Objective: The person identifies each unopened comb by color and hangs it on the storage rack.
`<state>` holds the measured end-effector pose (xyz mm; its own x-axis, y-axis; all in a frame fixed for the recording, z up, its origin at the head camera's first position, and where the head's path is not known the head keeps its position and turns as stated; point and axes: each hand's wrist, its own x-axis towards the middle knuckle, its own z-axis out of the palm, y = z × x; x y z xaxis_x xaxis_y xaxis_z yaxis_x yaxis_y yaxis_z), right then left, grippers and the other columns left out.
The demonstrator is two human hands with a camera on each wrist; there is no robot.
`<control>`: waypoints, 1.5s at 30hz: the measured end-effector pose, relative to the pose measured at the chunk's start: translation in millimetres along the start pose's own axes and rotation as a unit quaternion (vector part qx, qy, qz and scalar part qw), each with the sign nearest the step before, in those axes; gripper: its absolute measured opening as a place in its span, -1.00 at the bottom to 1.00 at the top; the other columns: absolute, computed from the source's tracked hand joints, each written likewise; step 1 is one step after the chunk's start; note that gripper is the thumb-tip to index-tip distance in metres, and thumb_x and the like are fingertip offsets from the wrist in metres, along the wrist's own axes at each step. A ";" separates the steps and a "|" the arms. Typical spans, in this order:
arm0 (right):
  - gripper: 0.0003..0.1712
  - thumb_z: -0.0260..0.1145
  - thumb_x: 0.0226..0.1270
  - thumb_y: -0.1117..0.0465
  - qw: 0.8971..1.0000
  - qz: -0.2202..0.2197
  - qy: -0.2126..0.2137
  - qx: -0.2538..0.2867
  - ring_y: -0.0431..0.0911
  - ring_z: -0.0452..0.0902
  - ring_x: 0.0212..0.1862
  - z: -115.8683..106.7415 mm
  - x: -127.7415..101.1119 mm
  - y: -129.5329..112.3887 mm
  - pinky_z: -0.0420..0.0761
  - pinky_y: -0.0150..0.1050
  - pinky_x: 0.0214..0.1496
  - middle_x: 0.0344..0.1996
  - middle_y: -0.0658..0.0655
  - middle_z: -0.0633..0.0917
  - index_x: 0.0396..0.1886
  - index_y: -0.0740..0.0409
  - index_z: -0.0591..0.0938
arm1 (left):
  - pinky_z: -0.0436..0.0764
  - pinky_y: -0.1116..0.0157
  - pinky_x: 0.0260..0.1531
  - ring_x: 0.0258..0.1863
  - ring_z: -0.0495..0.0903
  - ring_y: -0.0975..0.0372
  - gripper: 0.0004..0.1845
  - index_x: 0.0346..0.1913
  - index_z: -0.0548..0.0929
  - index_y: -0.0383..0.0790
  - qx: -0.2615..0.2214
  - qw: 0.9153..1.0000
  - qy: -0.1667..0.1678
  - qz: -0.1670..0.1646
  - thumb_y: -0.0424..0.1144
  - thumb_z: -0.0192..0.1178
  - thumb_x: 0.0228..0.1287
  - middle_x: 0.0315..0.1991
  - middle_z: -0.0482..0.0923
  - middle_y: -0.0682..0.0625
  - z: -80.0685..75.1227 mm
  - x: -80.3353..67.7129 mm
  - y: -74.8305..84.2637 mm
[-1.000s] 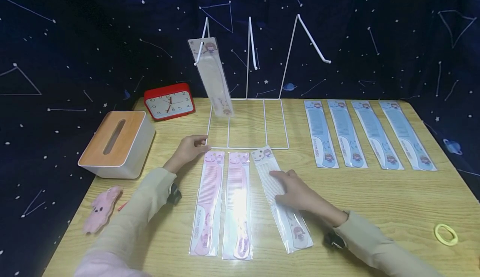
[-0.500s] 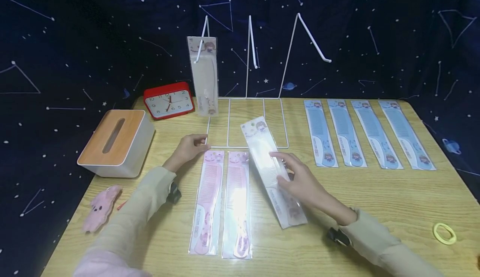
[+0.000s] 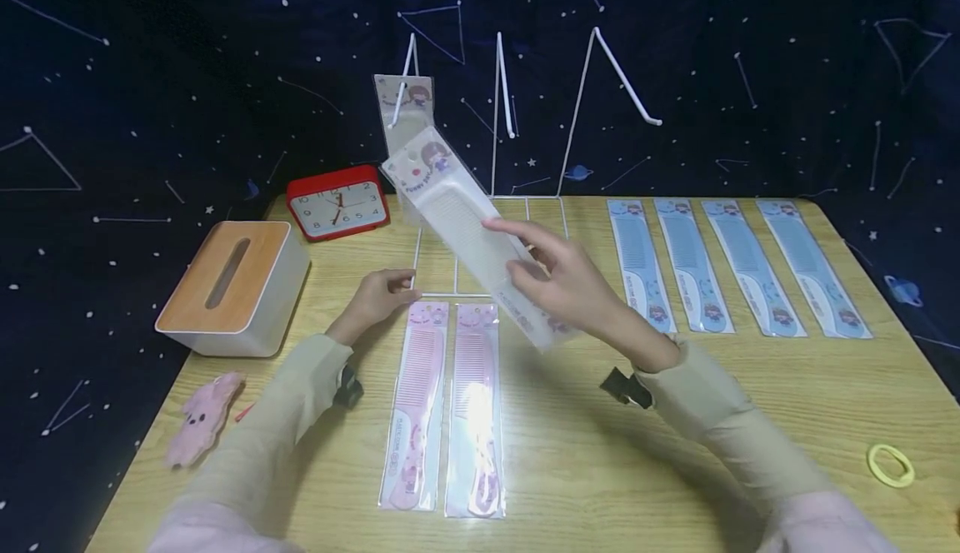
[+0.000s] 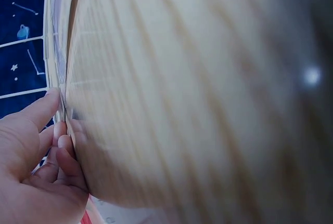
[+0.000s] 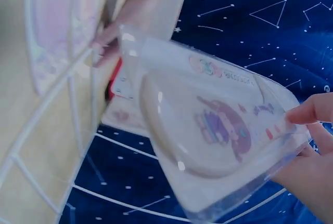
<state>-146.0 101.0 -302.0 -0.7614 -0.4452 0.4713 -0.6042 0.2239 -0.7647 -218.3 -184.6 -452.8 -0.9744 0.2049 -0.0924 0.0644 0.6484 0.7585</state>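
My right hand (image 3: pixel 558 274) pinches a white comb in a clear packet (image 3: pixel 465 228) and holds it in the air, tilted, its top end near the left hook of the white wire rack (image 3: pixel 495 203). The right wrist view shows that packet (image 5: pixel 218 130) close up, with my fingertips (image 5: pixel 312 110) on its lower end. One white comb packet (image 3: pixel 403 102) hangs on the left hook. My left hand (image 3: pixel 378 296) rests on the table (image 3: pixel 750 386) with its fingers on the rack's front left corner; its fingers (image 4: pixel 49 112) show against the wire. Two pink comb packets (image 3: pixel 446 403) lie flat beside it.
Several blue comb packets (image 3: pixel 738 266) lie in a row at the right. A red clock (image 3: pixel 339 201) and a tissue box (image 3: pixel 236 286) stand at the left, a pink plush (image 3: pixel 201 415) near the left edge. A yellow ring (image 3: pixel 891 464) lies at the far right.
My right hand has lifted the white comb packet off the table and carried it up and back toward the rack's left hook. The hung packet has stopped swinging. My left hand has stayed put.
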 end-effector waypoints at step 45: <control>-0.34 0.28 0.30 0.22 0.981 0.172 -0.060 0.068 0.10 0.37 0.18 34.3 60.2 66.8 0.46 -0.10 0.18 0.19 0.21 0.43 0.38 0.07 0.31 | 0.53 0.12 0.01 -0.08 0.57 0.01 -0.49 0.20 0.50 -0.40 0.004 1.000 0.007 -0.011 -0.25 0.28 0.23 -0.10 0.61 -0.22 0.6 1.8 0.6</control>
<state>-224.1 59.4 -339.8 -0.8765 -0.4647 0.1259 -0.2729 0.2642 -0.9251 -219.9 -183.4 -452.9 -0.9786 0.1801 -0.0999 0.0446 0.6589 0.7509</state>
